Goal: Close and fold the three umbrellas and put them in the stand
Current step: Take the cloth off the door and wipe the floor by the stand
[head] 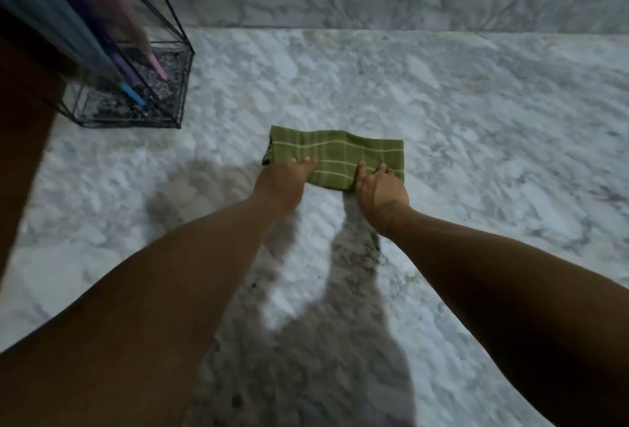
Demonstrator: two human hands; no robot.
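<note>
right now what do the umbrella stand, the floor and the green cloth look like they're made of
Umbrella stand: thin dark metal frame with clear panels, glass or acrylic; the umbrella tips show through.
Floor: grey-veined white marble or a marble-look tile, smooth.
Green cloth: soft woven fabric with pale grid lines, likely cotton.

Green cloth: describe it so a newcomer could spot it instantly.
On the white marble floor, right of the wire-framed umbrella stand, lies a folded green cloth. The left hand and right hand press its near edge. Only it is green with pale grid lines.
</note>
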